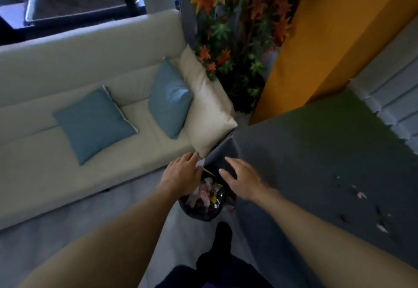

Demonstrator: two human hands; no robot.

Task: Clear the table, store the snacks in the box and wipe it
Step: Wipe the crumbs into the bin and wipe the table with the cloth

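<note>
The dark grey surface was seen with its far left corner beside a cream cushion on the pale sofa. A narrow strip of floor was left open between the surface's left edge and the sofa. A bin lined in black was stood there, just beside that edge, and was filled with crumpled wrappers; their print was too blurred to be read. The left hand was held over the bin's far rim, its grip released and the fingers fairly straight. The right hand was spread over the left edge near the corner, its grip likewise released, with nothing grasped. Small scraps were scattered on the surface well in from that edge.
</note>
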